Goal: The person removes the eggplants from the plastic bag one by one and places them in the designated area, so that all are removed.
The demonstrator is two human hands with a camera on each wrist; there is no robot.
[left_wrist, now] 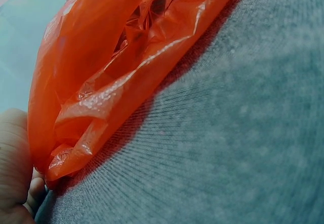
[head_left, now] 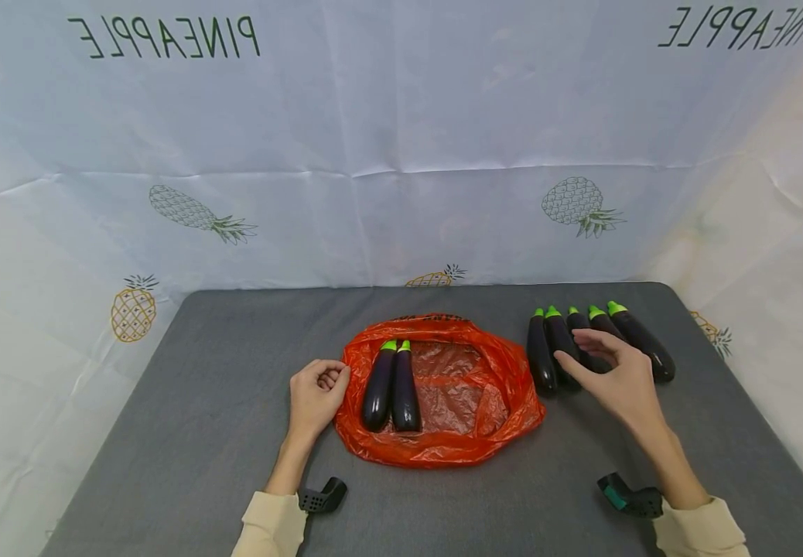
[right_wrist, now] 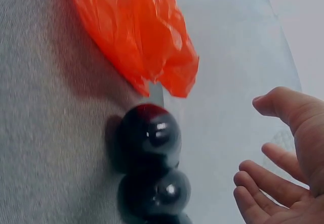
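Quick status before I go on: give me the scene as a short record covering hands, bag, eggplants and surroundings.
Left hand: pinches the bag's left edge
Right hand: hovers over the loose eggplants, holding nothing
Bag: red plastic, mouth spread wide, on the table
Bagged eggplants: two, side by side, toward the bag's left
Loose eggplants: five, in a row right of the bag
Table: gray
Backdrop: pale cloth, pineapple print

Row's middle eggplant (head_left: 579, 320) partly hidden by right fingers (head_left: 598, 339), sleeves (head_left: 272, 526) cropped at bottom edge
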